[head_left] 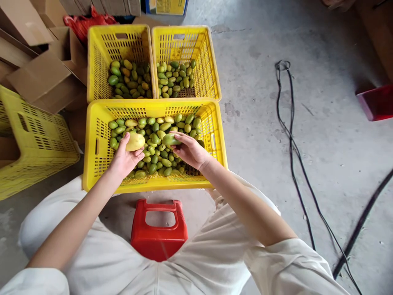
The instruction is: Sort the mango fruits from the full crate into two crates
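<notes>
My left hand (126, 157) is closed around a pale yellow oval fruit (135, 141), possibly a small mango. In my right hand (192, 151) is a green oval fruit (170, 139), gripped between thumb and fingers. Both fruits are held above the front yellow crate (153, 186), which contains many loose green and yellowish fruits (156, 138). Behind it stand two more yellow crates side by side. The back left crate (100, 65) has green, yellow and a few orange-tinged fruits; mostly green ones lie in the back right crate (207, 61).
Between my legs is a red plastic stool (158, 237). Another yellow crate (43, 143) stands at the left, with cardboard boxes (46, 73) and a red plastic bag (87, 24) behind. Black cables (291, 135) run across the concrete floor (245, 123); a red object (376, 102) sits far right.
</notes>
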A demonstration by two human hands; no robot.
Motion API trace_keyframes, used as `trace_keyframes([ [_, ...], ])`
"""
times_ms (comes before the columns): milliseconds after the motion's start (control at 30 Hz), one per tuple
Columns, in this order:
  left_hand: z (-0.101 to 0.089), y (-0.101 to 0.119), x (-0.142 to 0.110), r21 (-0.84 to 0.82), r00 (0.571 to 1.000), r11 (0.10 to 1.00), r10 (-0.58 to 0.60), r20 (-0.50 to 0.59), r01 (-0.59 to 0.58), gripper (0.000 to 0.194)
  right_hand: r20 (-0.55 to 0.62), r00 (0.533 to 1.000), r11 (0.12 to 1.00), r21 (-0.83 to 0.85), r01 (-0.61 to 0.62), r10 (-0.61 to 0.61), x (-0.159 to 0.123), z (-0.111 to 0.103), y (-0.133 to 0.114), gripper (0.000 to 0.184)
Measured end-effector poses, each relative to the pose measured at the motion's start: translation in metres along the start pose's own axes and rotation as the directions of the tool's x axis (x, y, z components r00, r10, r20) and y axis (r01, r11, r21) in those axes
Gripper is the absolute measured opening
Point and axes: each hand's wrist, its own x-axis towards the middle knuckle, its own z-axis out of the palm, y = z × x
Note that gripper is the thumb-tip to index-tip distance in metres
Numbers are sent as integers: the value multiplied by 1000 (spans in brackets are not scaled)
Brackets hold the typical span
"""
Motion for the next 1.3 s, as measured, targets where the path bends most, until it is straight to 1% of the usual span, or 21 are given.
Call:
trace_keyframes([
  [33, 0, 0, -1, -10, 1000, 1000, 3, 3, -3, 48, -5, 1000, 1000, 2, 1, -1, 1, 0, 1, 22],
  [100, 1, 1, -2, -33, 1000, 999, -4, 2, 4, 47, -3, 1000, 1000, 9, -3, 3, 1, 0, 1, 33],
  [200, 2, 2, -5, -66, 999, 997, -27, -36, 25, 36, 10, 1000, 999, 31, -25, 24, 1, 0, -1, 48],
  [300, 4, 2, -6, -89, 997, 996, -19, -69, 13, 17, 15, 999, 997, 69, -39, 38, 1, 0, -4, 48],
  [367, 4, 1, -6, -74, 997, 997, -13, -75, 7, 13, 6, 999, 997, 68, -43, 43, 1, -1, -4, 42],
  [433, 3, 1, -5, -42, 997, 999, -14, -74, 11, 16, -8, 999, 998, 38, -46, 46, 2, -2, -2, 35],
  [500, 2, 2, -4, 6, 998, 999, -40, -43, 40, 17, -24, 999, 999, -4, -41, 41, 2, -3, 0, 34],
  [567, 2, 4, -5, 61, 994, 993, -107, 25, 105, 21, -30, 999, 998, -39, -42, 40, 2, -4, 0, 35],
  [633, 3, 7, -7, 97, 979, 979, -186, 83, 178, 33, -18, 999, 997, -59, -52, 51, 1, -4, -1, 39],
  [667, 4, 8, -9, 98, 973, 974, -213, 89, 204, 39, -10, 998, 996, -65, -58, 58, 1, -4, -2, 41],
  [733, 7, 11, -11, 65, 971, 971, -232, 52, 229, 43, -5, 999, 996, -77, -53, 53, 0, -3, -3, 46],
  [833, 13, 15, -16, -27, 972, 972, -234, -20, 234, 40, -12, 1000, 995, -104, -6, 5, -3, 0, -2, 59],
  [900, 15, 16, -18, -69, 972, 971, -233, -26, 231, 39, -18, 999, 991, -131, 28, -30, -4, 2, 0, 70],
  [967, 17, 17, -19, -69, 977, 975, -212, -7, 211, 40, -28, 998, 985, -162, 55, -60, -5, 2, 2, 75],
  [1067, 16, 16, -19, -11, 986, 987, -161, 43, 162, 35, -9, 997, 973, -221, 67, -70, -5, 2, 4, 65],
  [1133, 14, 14, -18, 53, 983, 987, -158, 92, 154, 33, 20, 998, 967, -248, 60, -57, -4, 1, 4, 59],
  [1200, 11, 12, -16, 111, 975, 982, -168, 145, 153, 33, 30, 998, 970, -238, 52, -46, -4, 2, 3, 55],
  [1300, 7, 10, -12, 154, 961, 978, -170, 218, 138, 31, 38, 999, 984, -175, 25, -19, -4, 3, 2, 51],
])
